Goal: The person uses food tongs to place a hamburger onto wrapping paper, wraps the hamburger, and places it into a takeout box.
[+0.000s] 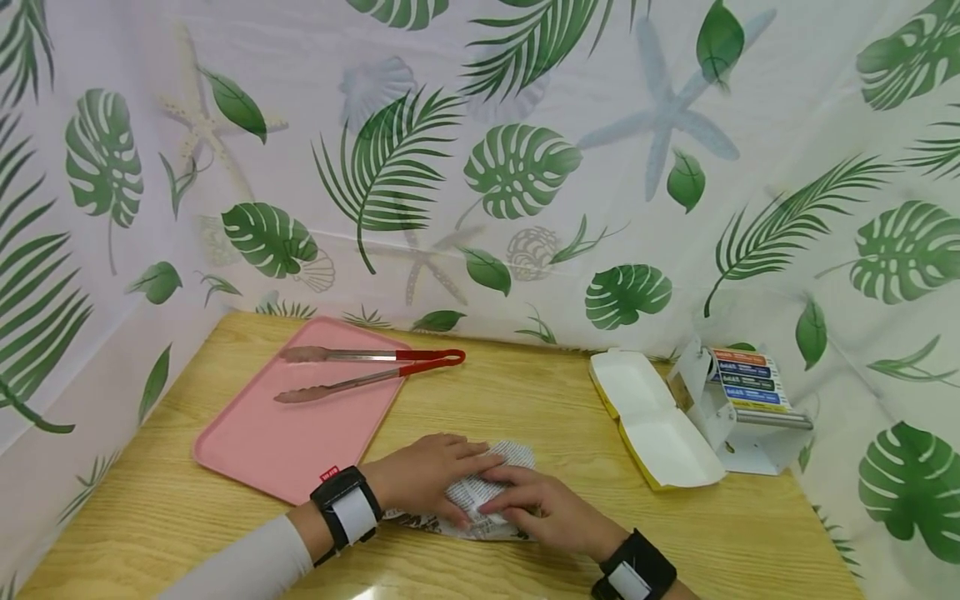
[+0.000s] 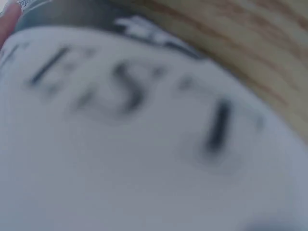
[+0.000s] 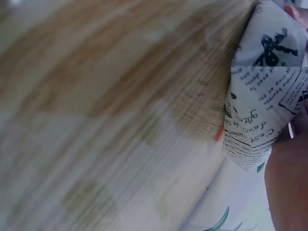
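A bundle of newsprint-patterned wrapping paper (image 1: 517,454) lies on the table under both hands, and whatever it wraps is hidden. My left hand (image 1: 427,477) rests across its left part, fingers stretched over the top and thumb on the near side. From the right, my right hand (image 1: 555,510) holds a fold of the paper between bent fingers and thumb. In the left wrist view, the paper (image 2: 144,159) fills most of the picture, blurred, with large black letters. The right wrist view has the rounded printed paper (image 3: 257,113) beside the right hand (image 3: 291,183).
A pink tray (image 1: 255,442) stands at the left, with red-handled metal tongs (image 1: 367,356) lying across it and past its right edge. On the right sits an opened yellow-and-white takeaway box (image 1: 663,446). Beside it is a white metal dispenser (image 1: 757,442) with colourful small boxes (image 1: 750,379).
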